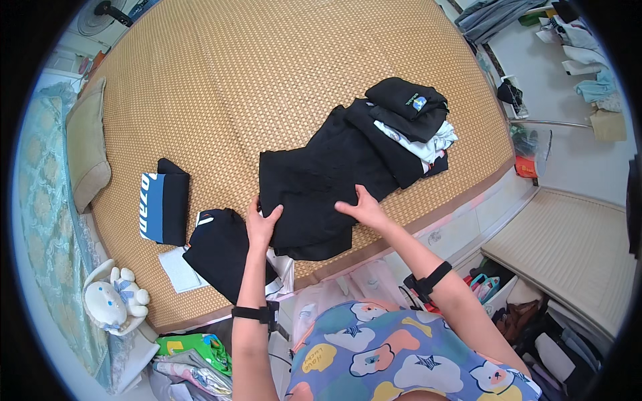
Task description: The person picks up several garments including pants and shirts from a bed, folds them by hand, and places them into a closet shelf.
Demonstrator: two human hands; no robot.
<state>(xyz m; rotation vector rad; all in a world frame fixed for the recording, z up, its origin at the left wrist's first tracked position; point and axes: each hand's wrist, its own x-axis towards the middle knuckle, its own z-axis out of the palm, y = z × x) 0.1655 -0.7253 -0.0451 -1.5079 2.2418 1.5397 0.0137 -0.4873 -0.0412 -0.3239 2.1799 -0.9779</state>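
Observation:
A folded black garment [311, 190] lies flat on the woven mat before me. My left hand [262, 223] grips its left edge, thumb on top and fingers along the side. At the right edge, my right hand [367, 210] touches the cloth with thumb and forefinger spread. Whether its hidden fingers hold the fabric cannot be told. More black clothing [366, 145] lies against the garment's upper right side. Close by my left wrist is another black garment [218, 255] with white trim, partly covering a white cloth [180, 268].
A folded black-and-blue garment [163, 208] with lettering lies to the left. At the right sits a clothes pile topped by a folded black garment [401, 97]. A plush rabbit [115, 295] and cushion [90, 145] line the woven mat's [200, 100] left edge. An open drawer [521, 301] holds clothes.

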